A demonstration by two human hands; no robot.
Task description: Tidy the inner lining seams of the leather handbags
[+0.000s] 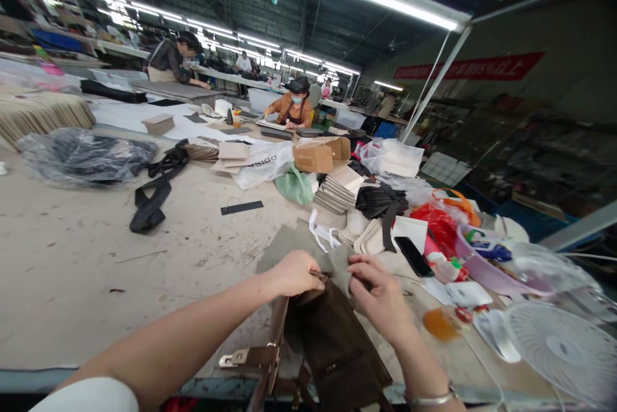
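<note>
A dark brown bag [335,341] lies at the table's near edge, partly below the picture. Its brown strap [263,355] with a metal clasp [232,358] hangs out to the left. My left hand [295,272] is closed on the bag's top edge, thumb and fingers pinched together. Just right of it, my right hand [383,299] has its fingers bent and apart, beside a grey cloth piece [340,265] at the bag's mouth; whether the fingertips touch it is hard to tell. A flat grey sheet [284,246] lies behind my left hand.
On the right are a phone [413,256], an orange-filled jar [441,324], a white fan [563,348] and a pink basin [491,270]. Beyond lie stacked panels [339,190], a cardboard box [313,157], black straps [152,203] and a plastic-wrapped bundle [89,155]. Co-workers sit farther back.
</note>
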